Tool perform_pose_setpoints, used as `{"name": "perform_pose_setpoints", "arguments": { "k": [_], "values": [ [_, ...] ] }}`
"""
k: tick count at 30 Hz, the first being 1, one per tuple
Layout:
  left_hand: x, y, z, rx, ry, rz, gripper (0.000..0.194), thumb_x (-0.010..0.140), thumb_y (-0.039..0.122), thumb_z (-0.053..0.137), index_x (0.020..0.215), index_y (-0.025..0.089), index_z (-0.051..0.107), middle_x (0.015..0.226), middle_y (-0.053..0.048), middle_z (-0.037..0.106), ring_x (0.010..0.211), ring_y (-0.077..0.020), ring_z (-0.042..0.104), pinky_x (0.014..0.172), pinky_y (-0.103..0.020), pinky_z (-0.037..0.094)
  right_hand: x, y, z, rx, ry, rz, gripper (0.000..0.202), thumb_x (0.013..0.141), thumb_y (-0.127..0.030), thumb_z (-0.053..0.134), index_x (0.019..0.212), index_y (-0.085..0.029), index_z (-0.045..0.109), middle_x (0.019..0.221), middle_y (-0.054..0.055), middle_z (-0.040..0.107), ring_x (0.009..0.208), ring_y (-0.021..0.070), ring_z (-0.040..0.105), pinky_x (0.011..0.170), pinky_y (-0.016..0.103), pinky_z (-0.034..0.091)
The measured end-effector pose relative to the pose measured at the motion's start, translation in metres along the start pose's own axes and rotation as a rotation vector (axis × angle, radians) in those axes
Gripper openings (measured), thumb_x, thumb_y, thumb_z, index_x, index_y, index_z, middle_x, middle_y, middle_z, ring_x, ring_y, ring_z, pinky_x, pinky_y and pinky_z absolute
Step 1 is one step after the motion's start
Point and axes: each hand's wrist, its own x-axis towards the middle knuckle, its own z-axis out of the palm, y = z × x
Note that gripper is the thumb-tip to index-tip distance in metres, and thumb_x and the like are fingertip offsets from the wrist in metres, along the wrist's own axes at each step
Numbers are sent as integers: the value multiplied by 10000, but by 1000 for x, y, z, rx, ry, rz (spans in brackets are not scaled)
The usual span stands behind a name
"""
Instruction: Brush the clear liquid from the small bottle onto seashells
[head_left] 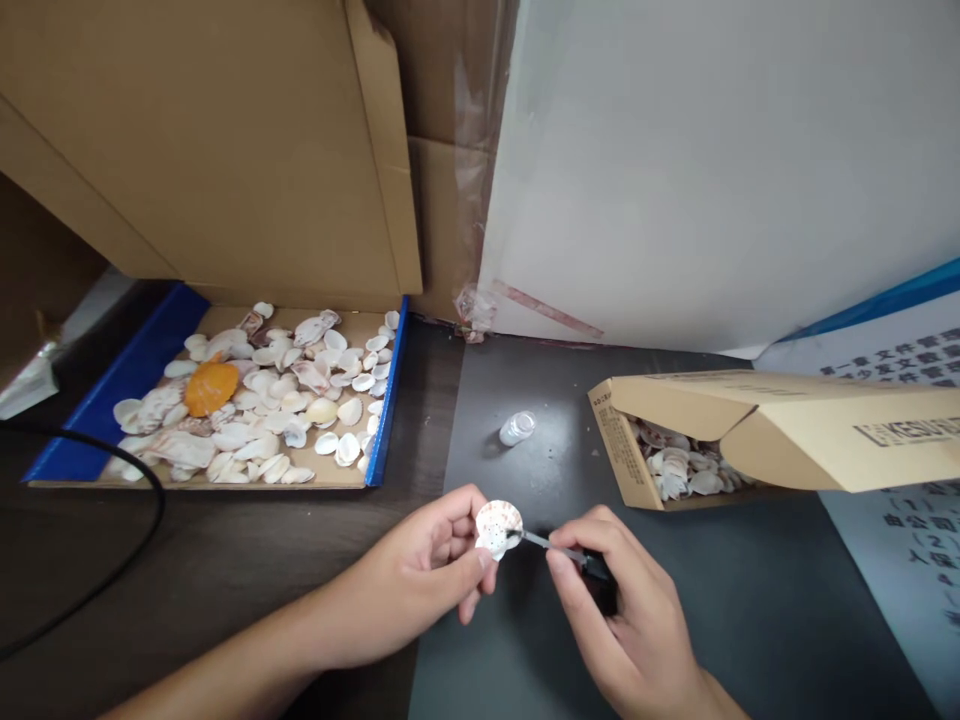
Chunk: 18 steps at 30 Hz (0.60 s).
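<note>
Between the thumb and fingers of my left hand [442, 560] is a small pale scallop shell [498, 528] with brownish marks near its rim and dark specks on its face. My right hand [626, 595] grips a thin brush [534, 539] with a thick black cap-like handle, partly hidden in the palm. The dark brush tip touches the shell's right side. Beyond both hands, a small clear bottle [517, 429] with whitish contents stands on the dark grey mat [555, 375].
At left, an open cardboard box [386, 425] with blue sides holds many white shells and one orange shell [211, 388]. On the right is a smaller open carton [622, 450] of shells. A black cable [154, 510] curves across the left side. A white panel [712, 170] stands behind.
</note>
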Motion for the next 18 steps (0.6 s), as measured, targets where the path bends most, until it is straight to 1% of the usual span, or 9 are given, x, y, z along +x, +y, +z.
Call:
{"name": "perform_pose_setpoints", "arguments": {
  "k": [2,6,7,10,12,15,18],
  "values": [
    [1,-1,-1,-7,9,1,311,928,442,607,858,189,441,765,50,534,586,-57,482,601,-228,362,1,0,0,-13,25,9,135,927,-89,540,979,-206,585,754,-8,571,591,116,560,539,228,458],
    [1,-1,1,0,23,1,360,907,497,625,861,191,442,741,55,523,567,-57,455,579,-225,347,3,-2,1,41,-1,-90,162,906,-72,531,979,-209,578,732,-12,574,579,117,580,533,223,472],
    [1,-1,1,1,26,0,375,902,515,627,863,191,441,741,54,520,567,-59,452,579,-225,347,4,-2,1,35,-7,-94,164,905,-72,533,979,-210,580,727,-13,574,575,117,581,533,222,474],
    [0,-1,2,6,34,-5,406,889,549,632,865,190,443,743,52,521,572,-62,456,583,-225,350,3,-1,0,-31,35,-32,149,919,-81,532,964,-214,580,735,-8,579,578,119,588,535,226,470],
    [1,-1,1,13,36,-1,420,884,566,632,866,189,446,742,51,520,573,-63,461,586,-226,354,1,0,0,-29,51,-32,151,918,-80,535,967,-216,577,735,-8,573,578,121,587,531,226,468],
    [1,-3,1,15,28,24,438,878,588,631,874,190,447,739,52,512,575,-65,456,579,-223,359,-1,1,0,24,21,-100,174,903,-67,537,986,-215,575,734,-7,573,579,124,590,534,224,477],
    [2,-3,1,8,25,29,449,872,600,632,874,191,446,736,53,501,578,-66,447,571,-220,360,-1,0,1,17,3,-127,178,900,-60,532,988,-208,576,726,-4,577,570,127,592,532,226,484]
  ]
}}
